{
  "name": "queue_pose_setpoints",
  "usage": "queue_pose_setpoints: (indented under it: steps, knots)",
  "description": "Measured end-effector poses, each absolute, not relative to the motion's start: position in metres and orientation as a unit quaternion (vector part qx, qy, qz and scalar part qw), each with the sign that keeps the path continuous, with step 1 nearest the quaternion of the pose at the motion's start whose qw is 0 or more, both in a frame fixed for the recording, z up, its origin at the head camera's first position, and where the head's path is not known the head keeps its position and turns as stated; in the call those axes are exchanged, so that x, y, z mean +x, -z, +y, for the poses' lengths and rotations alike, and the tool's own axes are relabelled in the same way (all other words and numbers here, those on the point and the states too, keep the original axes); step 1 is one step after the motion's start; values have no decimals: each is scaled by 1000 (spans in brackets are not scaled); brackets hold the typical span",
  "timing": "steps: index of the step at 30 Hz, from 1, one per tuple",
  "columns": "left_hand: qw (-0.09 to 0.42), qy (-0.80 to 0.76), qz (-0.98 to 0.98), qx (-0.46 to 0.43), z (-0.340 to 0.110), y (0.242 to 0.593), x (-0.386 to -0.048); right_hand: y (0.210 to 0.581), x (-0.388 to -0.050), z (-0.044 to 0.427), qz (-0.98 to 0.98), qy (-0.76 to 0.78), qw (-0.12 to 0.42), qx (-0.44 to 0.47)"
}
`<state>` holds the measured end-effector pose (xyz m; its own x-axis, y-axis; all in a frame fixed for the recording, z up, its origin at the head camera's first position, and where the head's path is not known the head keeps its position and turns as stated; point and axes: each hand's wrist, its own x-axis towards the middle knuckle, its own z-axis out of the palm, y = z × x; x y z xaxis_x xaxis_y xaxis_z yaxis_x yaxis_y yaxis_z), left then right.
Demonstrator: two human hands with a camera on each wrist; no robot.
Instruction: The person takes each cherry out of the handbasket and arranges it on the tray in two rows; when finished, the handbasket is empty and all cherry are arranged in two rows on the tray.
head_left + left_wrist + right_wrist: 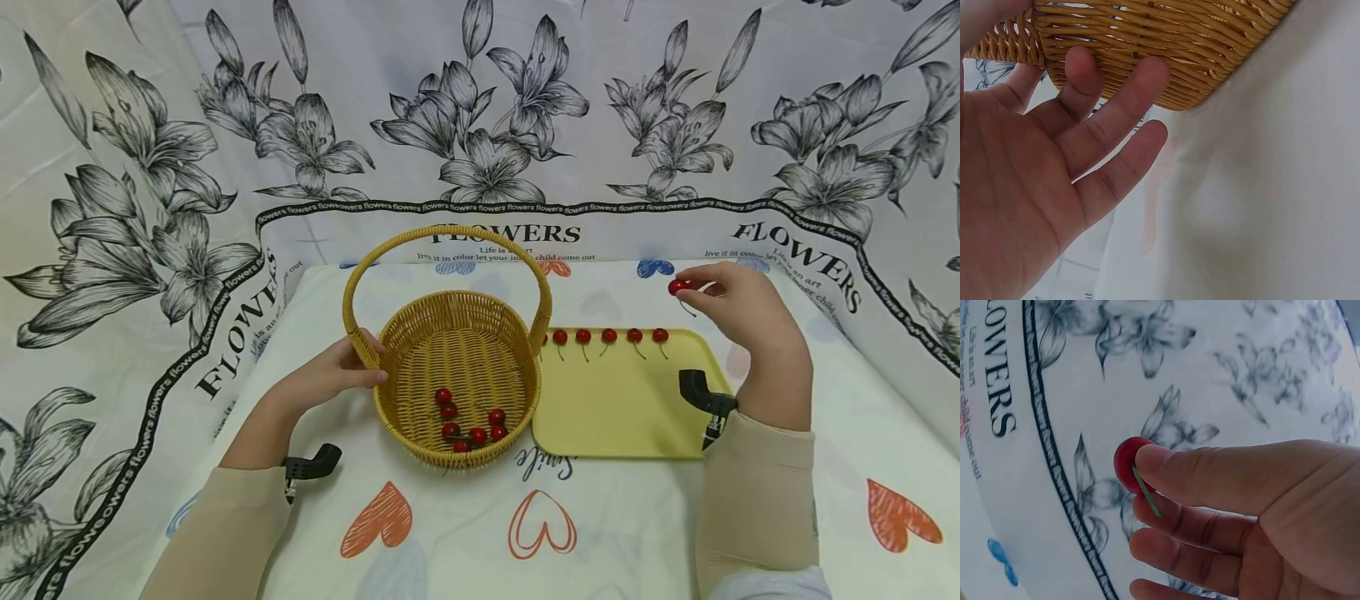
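Note:
A round yellow wicker basket (457, 304) with a tall handle stands at the centre, several red cherries (477, 436) lying in its front part. My left hand (333, 375) grips the left side of the basket at the handle's base; in the left wrist view the hand (1041, 162) has three fingers stretched along the wicker (1191, 56). Thumb and fingers of my right hand (750, 312) pinch a cherry (678, 287) beyond the yellow tray's (622, 417) back right part. The right wrist view shows this hand (1229, 500) with the cherry (1129, 464) and its green stem at the fingertips.
Several cherries (608, 336) with stems line the tray's back edge, the leftmost partly hidden by the basket. The tray touches or nearly touches the basket's right side. A flower-printed cloth (480, 108) hangs behind the white, heart-printed table cover (450, 533).

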<state>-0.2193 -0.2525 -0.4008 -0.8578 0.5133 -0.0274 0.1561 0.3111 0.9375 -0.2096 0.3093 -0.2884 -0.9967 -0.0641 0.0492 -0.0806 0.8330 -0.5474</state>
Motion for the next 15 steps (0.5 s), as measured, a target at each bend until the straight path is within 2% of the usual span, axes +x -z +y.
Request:
queue_pose_setpoints:
  steps: [7,15]
  knots:
    - [167,-546,794,209,-252,399,-219,325,-225,354,-957,-287,-33,-22]
    - [162,-551,790,214,-252,399,-218,362,-243,365,-946,-311,-72,-55]
